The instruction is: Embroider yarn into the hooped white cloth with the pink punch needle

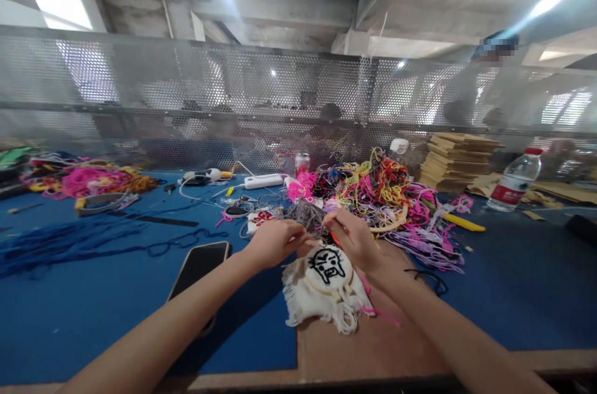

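A white cloth (298,294) with frayed edges lies in front of me, stretched in a small round embroidery hoop (328,268) that carries a black stitched face. My left hand (278,241) is above the hoop's left side, fingers pinched; what they hold, if anything, is too small to make out. Just right of it, my right hand (355,237) is closed around a thin red-orange tool (334,240), whose kind I cannot tell. Grey yarn (305,215) lies right behind both hands. Pink strands (382,316) trail from the cloth's right side.
A phone (198,270) lies left. Behind are a tangled yarn heap (368,186), a white power strip (263,181) and a can (302,163). Rightward are a yellow-handled cutter (465,222), a water bottle (515,181) and stacked brown cardboard (454,161). Blue yarn (65,245) spreads left. A perforated screen (280,102) stands behind.
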### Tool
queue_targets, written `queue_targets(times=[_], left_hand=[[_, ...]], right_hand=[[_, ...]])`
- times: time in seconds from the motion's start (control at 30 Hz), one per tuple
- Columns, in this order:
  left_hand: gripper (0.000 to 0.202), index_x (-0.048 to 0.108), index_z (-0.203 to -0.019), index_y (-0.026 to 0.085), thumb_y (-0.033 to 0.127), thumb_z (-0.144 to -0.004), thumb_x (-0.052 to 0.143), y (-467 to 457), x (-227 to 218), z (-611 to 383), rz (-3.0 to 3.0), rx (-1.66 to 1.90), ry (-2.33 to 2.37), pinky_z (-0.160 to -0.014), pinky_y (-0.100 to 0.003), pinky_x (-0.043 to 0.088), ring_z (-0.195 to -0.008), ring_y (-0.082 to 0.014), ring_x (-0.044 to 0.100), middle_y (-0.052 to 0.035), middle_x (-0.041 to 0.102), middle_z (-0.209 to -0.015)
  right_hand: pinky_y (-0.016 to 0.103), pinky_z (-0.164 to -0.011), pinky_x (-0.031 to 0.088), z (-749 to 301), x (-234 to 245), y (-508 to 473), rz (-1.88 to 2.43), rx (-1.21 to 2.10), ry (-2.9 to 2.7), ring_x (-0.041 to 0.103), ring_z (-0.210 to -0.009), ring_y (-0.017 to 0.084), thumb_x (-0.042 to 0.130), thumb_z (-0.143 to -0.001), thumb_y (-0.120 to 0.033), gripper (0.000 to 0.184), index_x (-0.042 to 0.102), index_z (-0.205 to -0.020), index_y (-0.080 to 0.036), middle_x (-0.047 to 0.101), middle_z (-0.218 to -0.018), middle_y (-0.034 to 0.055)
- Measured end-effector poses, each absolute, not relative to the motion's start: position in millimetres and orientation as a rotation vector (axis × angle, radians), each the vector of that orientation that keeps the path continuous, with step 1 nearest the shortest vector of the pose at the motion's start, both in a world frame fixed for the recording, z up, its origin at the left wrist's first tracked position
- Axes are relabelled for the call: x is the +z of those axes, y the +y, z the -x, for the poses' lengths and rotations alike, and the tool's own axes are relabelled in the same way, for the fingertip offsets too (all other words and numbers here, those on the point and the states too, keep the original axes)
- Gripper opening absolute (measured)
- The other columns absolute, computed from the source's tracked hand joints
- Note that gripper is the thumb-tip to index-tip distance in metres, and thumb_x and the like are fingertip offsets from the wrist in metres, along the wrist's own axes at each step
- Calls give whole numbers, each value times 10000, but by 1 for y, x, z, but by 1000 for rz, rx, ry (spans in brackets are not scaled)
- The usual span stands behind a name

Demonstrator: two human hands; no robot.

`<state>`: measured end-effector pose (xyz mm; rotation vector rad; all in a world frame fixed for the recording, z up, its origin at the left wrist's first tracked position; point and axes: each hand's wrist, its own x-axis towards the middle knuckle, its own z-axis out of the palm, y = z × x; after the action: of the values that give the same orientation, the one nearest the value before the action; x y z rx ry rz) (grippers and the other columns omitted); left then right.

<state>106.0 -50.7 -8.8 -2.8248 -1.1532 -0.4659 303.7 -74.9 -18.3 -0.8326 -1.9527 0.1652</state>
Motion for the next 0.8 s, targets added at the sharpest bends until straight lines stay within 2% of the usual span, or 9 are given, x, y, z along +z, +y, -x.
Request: queue_targets(times=[0.13, 0.37, 0.8], left_hand=[[353, 594, -744, 184, 360, -885, 323, -52, -8, -106, 2803, -461, -1135, -586, -235, 354, -671, -147, 572, -35, 630, -729], [328, 625, -840, 196, 363, -877, 344, -49, -10, -105, 2849, -444, -1140, -603, -240, 367, -718, -161, 588, -41, 650, -765], [347, 604, -773, 183, 367, -885, 332, -51, -7, -105, 2795, -515, -1110, -578, -226, 344, -671, -143, 562, -31, 617, -717]], right_hand=[[265, -690, 398, -302, -19, -75, 818, 173, -1971, 542, -753, 158, 396, -883, -269, 174, 539, -805, -206, 578, -761, 38], [277, -724, 402, -308, -16, -75, 821, 156, -1905, 544, -772, 163, 378, -888, -281, 200, 536, -794, -204, 570, -775, 44], [262, -697, 408, -302, -19, -75, 801, 102, -1994, 539, -755, 148, 401, -884, -230, 154, 535, -819, -189, 572, -765, 38]])
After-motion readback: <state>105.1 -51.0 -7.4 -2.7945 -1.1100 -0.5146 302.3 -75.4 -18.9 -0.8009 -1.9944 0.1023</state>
